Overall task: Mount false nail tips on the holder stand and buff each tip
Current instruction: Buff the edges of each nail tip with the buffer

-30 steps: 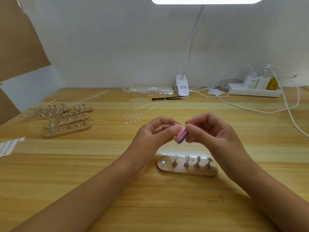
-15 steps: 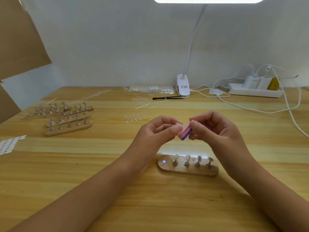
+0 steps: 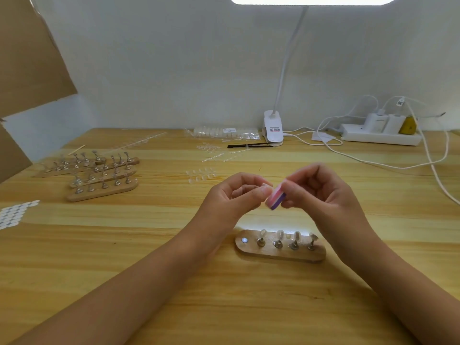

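A tip (image 3: 265,188) is pinched by the left hand (image 3: 234,195), a buffer (image 3: 275,201) gripped by the right hand (image 3: 321,195). Four others are mounted on the stand (image 3: 281,256).

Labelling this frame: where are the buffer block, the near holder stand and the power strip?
buffer block (image 3: 275,200), head view, striped side
near holder stand (image 3: 278,256), head view, bare wooden front
power strip (image 3: 380,139), head view, white front face

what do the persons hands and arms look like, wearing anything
The left hand and right hand are bare: no gloves, rings, watch or bracelets show. The left forearm and right forearm are uncovered to the frame's edge, with no sleeves in view. The few nails that show look short and unpainted.
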`<state>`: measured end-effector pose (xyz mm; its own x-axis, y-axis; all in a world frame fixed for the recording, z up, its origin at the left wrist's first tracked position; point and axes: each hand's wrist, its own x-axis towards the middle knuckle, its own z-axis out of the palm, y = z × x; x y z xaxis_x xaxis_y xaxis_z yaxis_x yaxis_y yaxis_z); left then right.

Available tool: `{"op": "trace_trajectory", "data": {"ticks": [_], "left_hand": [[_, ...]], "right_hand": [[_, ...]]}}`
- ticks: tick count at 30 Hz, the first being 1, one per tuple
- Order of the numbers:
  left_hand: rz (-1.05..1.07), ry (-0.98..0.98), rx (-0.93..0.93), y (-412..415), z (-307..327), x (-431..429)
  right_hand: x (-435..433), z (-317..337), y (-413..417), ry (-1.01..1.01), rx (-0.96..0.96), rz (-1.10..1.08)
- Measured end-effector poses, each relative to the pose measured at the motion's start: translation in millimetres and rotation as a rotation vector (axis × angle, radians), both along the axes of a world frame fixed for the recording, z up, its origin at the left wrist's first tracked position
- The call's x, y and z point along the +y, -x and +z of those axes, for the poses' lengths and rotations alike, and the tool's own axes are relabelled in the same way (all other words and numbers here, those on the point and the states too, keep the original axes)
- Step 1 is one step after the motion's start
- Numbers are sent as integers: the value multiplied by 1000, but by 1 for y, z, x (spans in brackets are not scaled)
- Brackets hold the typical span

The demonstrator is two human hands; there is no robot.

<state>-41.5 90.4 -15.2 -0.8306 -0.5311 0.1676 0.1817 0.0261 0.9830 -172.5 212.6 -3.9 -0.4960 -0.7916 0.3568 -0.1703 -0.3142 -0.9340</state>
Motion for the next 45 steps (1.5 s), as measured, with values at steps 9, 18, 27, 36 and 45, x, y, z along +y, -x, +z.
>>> {"op": "trace_trajectory", "data": {"ticks": [9,18,27,36,45], "left_hand": [[0,6,6,0,-1,0],[16,-7,8,0,0,1],[20,2,3,0,-1,0],[30,5,-2,0,-1,-1],[34,10,1,0,-1,0]], "right_hand": [[-1,-1,1,-25,21,55],[0,-1,-1,25,34,-10],[-2,-2,-1,-15,18,23],[-2,-1,-3,-6,18,23],[-1,1,-2,9,11,-18]]}}
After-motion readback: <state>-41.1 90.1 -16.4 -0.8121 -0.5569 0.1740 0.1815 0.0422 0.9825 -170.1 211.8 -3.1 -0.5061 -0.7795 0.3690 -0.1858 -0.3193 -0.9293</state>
